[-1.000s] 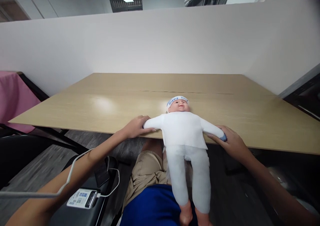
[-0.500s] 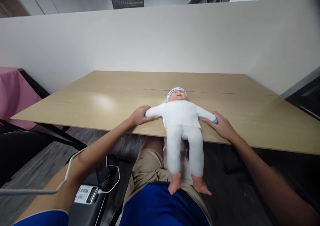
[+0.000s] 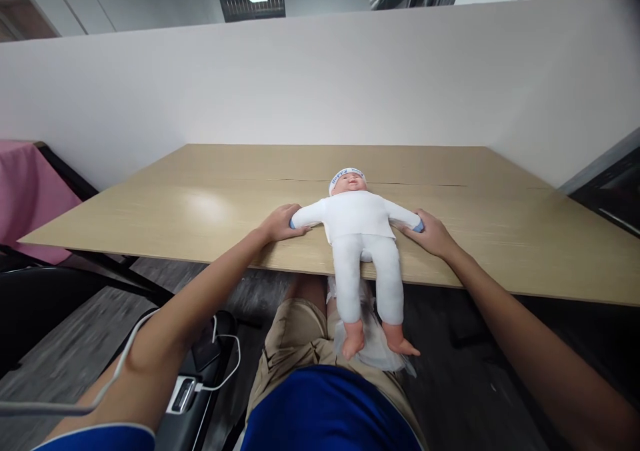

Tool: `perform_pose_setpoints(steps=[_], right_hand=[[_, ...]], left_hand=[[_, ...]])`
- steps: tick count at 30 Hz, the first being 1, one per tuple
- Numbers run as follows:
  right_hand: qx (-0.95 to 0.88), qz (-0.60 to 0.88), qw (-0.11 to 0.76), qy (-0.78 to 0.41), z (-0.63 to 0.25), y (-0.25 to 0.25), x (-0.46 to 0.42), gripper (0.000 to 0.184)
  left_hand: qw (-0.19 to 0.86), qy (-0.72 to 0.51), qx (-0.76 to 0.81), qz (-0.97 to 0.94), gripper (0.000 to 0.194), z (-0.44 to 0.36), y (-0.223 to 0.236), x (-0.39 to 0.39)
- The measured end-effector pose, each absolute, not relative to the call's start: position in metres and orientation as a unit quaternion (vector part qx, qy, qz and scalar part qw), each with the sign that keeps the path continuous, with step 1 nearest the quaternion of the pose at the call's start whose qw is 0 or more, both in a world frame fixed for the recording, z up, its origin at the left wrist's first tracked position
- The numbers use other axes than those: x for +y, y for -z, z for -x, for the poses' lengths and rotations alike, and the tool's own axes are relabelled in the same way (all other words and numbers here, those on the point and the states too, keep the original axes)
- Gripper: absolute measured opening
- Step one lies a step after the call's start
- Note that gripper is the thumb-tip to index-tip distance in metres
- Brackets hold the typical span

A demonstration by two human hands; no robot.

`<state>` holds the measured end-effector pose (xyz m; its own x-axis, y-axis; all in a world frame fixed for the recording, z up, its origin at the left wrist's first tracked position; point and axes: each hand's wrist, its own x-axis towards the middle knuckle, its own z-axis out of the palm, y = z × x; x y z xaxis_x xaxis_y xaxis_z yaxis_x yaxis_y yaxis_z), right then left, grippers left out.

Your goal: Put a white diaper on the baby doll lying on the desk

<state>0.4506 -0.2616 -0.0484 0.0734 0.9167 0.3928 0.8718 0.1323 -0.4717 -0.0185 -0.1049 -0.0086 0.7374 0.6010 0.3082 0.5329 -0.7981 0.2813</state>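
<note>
A baby doll (image 3: 359, 214) in white top and trousers lies face up on the wooden table (image 3: 225, 201), its head towards the far side. Its legs reach past the front edge, with bare feet above my lap. A white headband with blue lettering (image 3: 347, 172) circles its head. My left hand (image 3: 285, 224) is wrapped round the end of the doll's arm on the left, by a blue cuff. Round the other arm's end, also blue-cuffed, my right hand (image 3: 431, 233) is closed. Both doll arms are stretched out sideways.
Translucent plastic (image 3: 375, 338) lies on my lap under the doll's feet. At lower left, a device with a white cable (image 3: 183, 394) rests on a black case. A pink cloth (image 3: 35, 198) hangs at the left. A white partition (image 3: 320, 81) stands behind the table.
The doll has slid slightly away from me, up the table, its feet now higher above my lap. Both hands moved with it, the right one also a little leftward.
</note>
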Motion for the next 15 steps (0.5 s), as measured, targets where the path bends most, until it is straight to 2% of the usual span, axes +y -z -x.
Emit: perform_pose_setpoints(steps=[5, 15], right_hand=[[-0.678, 0.662, 0.317, -0.041, -0.454, 0.049, -0.255, 0.049], [-0.667, 0.677, 0.306, -0.057, -0.456, 0.048, -0.244, 0.052]], left_hand=[[0.088, -0.195, 0.305, -0.928, 0.057, 0.019, 0.009, -0.101], [0.087, -0.19, 0.309, -0.928, 0.055, 0.017, 0.008, -0.094]])
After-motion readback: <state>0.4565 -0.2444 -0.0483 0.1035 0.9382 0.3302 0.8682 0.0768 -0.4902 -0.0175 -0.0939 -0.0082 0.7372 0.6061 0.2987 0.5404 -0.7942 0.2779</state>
